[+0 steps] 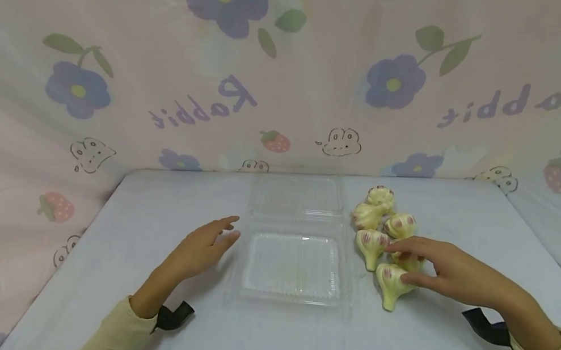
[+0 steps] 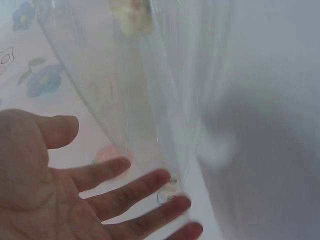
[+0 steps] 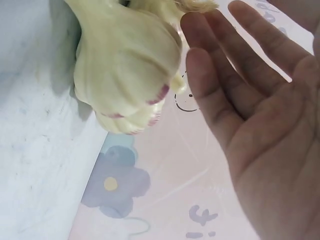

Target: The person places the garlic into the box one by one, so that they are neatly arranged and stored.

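Note:
A clear plastic clamshell box [image 1: 291, 267] lies opened on the white table, its lid [image 1: 299, 195] folded back toward the wall. Left of the box, my left hand [image 1: 199, 251] hovers with fingers spread, holding nothing. The left wrist view shows its palm and straight fingertips close to the clear plastic [image 2: 135, 100]; contact is unclear. Several garlic bulbs [image 1: 372, 243] are clustered right of the box. My right hand [image 1: 465, 274] reaches over the near ones, partly covering one bulb. In the right wrist view its loosely extended fingers [image 3: 215, 95] are beside a garlic bulb [image 3: 127, 65], not curled round it.
The white tabletop [image 1: 153, 213] extends on both sides of the box and in front of it. A pink patterned curtain [image 1: 301, 74] stands along the back and left edges. Each wrist wears a black strap [image 1: 487, 328].

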Demonstrator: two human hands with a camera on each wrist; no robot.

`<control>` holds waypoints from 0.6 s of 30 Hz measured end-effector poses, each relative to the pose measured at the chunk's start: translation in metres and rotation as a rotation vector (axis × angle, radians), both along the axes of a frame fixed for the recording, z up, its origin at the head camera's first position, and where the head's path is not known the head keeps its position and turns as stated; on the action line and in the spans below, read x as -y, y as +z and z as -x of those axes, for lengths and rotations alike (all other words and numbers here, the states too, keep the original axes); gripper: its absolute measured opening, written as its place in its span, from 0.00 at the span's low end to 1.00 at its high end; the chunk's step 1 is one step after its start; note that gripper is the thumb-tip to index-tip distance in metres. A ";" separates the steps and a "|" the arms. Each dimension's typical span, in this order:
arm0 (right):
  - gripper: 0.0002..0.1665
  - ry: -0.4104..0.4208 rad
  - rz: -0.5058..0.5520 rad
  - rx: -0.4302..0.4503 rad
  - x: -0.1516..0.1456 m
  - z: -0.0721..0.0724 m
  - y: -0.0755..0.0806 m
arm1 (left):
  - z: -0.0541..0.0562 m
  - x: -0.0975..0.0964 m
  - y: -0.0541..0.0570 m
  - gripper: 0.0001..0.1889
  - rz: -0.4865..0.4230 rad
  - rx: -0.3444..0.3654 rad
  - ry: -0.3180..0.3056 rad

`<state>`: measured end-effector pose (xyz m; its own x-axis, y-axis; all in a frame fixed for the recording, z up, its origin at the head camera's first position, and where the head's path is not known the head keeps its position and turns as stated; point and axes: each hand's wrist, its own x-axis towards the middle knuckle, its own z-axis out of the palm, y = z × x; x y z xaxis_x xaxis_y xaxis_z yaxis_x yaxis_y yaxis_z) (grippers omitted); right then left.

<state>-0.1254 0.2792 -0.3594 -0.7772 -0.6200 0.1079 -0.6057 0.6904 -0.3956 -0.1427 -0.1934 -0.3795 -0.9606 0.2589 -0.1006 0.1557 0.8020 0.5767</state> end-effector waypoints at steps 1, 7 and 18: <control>0.27 0.008 0.001 0.007 0.000 0.000 0.000 | 0.000 -0.002 0.000 0.32 -0.040 0.035 0.007; 0.22 0.055 -0.008 -0.022 0.002 -0.001 0.000 | 0.002 -0.008 -0.003 0.34 -0.201 0.110 0.058; 0.17 0.039 0.014 -0.012 0.009 0.000 -0.003 | 0.002 -0.010 0.000 0.28 -0.490 0.212 0.050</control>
